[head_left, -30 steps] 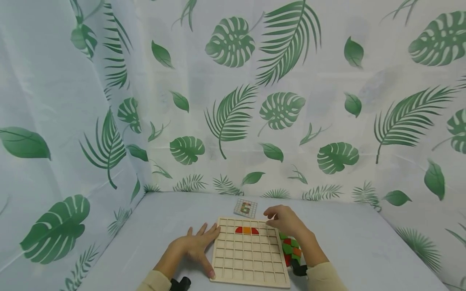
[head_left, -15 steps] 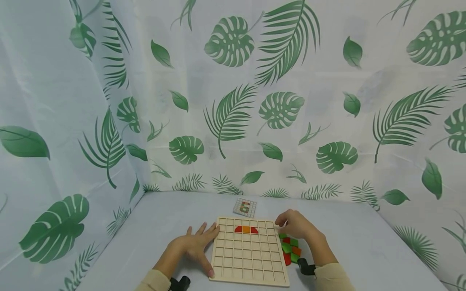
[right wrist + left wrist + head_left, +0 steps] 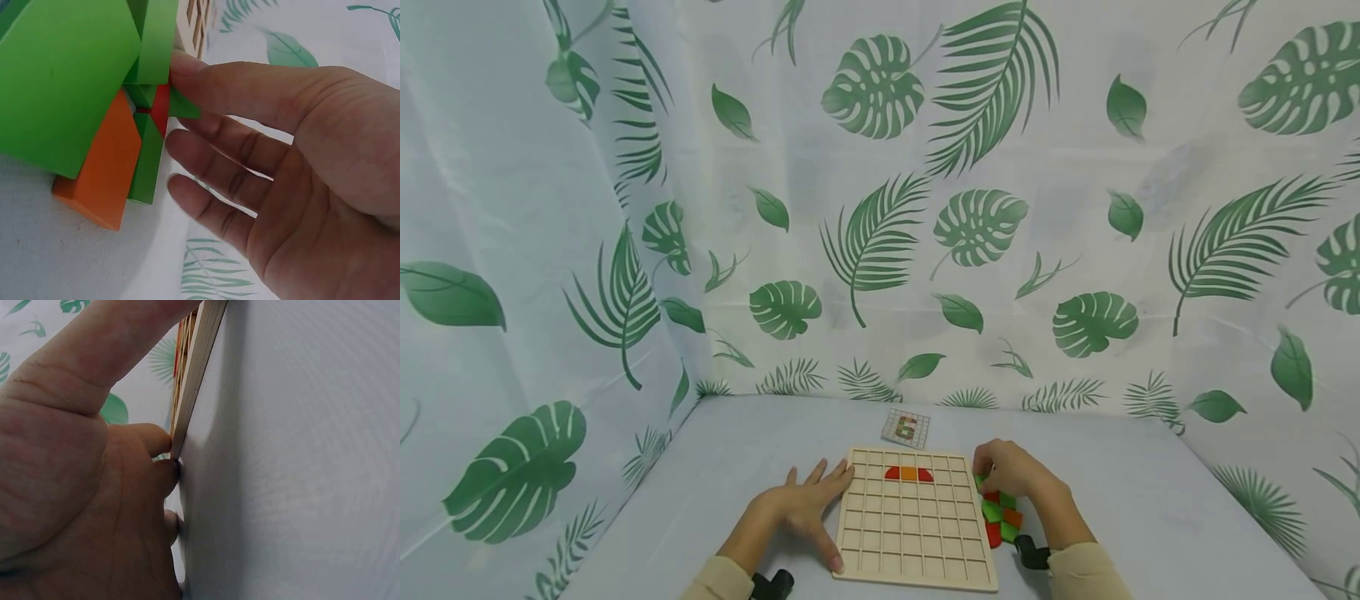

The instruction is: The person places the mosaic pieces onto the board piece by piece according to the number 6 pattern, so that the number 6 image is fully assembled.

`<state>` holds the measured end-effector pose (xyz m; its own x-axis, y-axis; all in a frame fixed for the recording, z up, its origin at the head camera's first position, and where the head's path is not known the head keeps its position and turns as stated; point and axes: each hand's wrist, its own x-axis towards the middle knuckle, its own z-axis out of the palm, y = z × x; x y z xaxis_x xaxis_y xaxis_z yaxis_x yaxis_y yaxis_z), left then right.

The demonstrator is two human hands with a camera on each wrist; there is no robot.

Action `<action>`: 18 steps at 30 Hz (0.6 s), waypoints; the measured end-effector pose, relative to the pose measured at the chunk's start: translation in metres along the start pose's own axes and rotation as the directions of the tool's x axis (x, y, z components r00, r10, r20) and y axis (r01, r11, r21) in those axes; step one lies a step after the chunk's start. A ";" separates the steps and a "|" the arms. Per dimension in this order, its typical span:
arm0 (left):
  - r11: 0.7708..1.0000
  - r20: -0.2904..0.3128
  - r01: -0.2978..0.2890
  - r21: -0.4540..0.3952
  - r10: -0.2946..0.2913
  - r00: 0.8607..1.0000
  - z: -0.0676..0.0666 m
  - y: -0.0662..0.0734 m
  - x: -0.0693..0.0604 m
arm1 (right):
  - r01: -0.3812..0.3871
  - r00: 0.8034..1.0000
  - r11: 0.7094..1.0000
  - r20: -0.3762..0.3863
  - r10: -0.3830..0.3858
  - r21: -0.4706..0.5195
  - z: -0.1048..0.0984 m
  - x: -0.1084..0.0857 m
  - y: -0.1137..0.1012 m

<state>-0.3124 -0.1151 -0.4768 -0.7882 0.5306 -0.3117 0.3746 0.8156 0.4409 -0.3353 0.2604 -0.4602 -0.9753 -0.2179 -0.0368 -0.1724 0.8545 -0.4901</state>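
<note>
A square wooden grid board lies on the table, with an orange piece between two red ones in its upper rows. My left hand is spread at the board's left side, thumb at the lower corner and fingertips along the edge. In the left wrist view, that hand touches the board's side. Beyond the board's upper right edge, my right hand is at the top of a pile of coloured pieces. The right wrist view has its thumb and index finger pinching a small green piece.
A small card with a coloured grid pattern lies behind the board. Green, red and orange pieces lie along its right side. A leaf-patterned curtain stands at the back and left of the table.
My right hand has moved right and toward me, from above the board's upper right corner down to the pieces, and its fingers have closed on a green one. My left hand stays put.
</note>
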 end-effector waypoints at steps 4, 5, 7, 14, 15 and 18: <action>1.000 0.000 -0.001 0.000 0.001 1.000 0.000 0.000 0.001 | 0.020 1.000 1.000 -0.017 -0.020 0.020 0.002 0.001 0.001; 1.000 -0.001 -0.001 -0.001 0.001 1.000 0.000 0.000 0.001 | 0.024 0.999 0.999 -0.024 -0.023 0.024 0.002 0.001 0.001; 1.000 -0.003 -0.002 -0.002 0.002 1.000 0.001 -0.001 0.000 | 0.027 0.999 0.999 -0.034 -0.026 0.030 0.002 0.002 0.001; 1.000 -0.012 -0.007 -0.002 0.007 1.000 0.002 0.000 0.000 | 0.024 0.999 0.999 -0.044 -0.023 0.036 0.001 0.003 -0.001; 1.000 -0.012 -0.007 -0.003 0.007 1.000 0.002 0.000 0.000 | 0.025 0.999 0.999 -0.041 -0.024 0.042 0.001 0.003 -0.001; 1.000 -0.010 -0.005 -0.004 0.005 1.000 0.002 0.000 0.001 | 0.030 0.999 0.998 -0.033 -0.028 0.055 -0.001 0.001 -0.001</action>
<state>-0.3120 -0.1144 -0.4783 -0.7910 0.5326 -0.3011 0.3771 0.8119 0.4456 -0.3363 0.2594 -0.4589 -0.9741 -0.2263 0.0053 -0.1935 0.8203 -0.5383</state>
